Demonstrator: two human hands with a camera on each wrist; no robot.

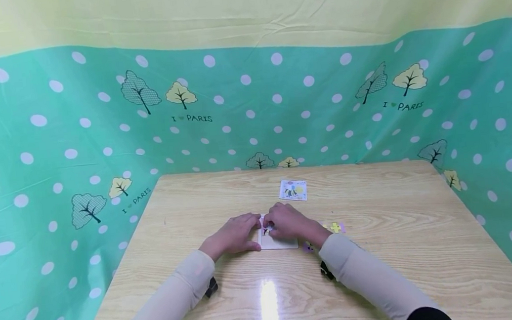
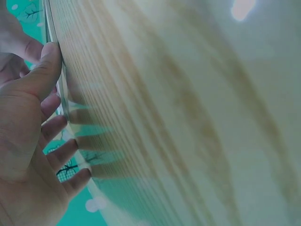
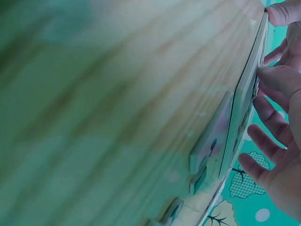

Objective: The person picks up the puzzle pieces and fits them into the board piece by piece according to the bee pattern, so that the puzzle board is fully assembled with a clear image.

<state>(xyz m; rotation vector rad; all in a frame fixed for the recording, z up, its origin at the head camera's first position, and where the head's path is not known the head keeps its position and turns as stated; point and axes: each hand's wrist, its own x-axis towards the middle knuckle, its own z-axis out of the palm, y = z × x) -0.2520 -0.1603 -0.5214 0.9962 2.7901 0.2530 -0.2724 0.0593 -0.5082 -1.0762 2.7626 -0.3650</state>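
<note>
A flat white puzzle tray (image 1: 286, 243) lies on the table between the two hands. The left hand (image 1: 237, 234) rests at its left side, thumb against the near left corner and fingers toward the far left corner; the left wrist view shows those fingers spread and fairly straight. Over the tray bends the right hand (image 1: 287, 222), its thumb and index finger around a small pink-and-black puzzle piece (image 1: 265, 230) at the tray's upper left. Its grip is partly hidden. In the right wrist view the right thumb (image 3: 277, 77) meets the tray's top beside its raised edge (image 3: 239, 113).
Beyond the tray lies a picture card with a bee (image 1: 293, 191). Loose puzzle pieces lie to the right, one yellow and purple (image 1: 336, 227), another purple (image 1: 308, 247) by the right wrist. The wooden table (image 1: 186, 201) ends at a polka-dot cloth (image 1: 218, 148).
</note>
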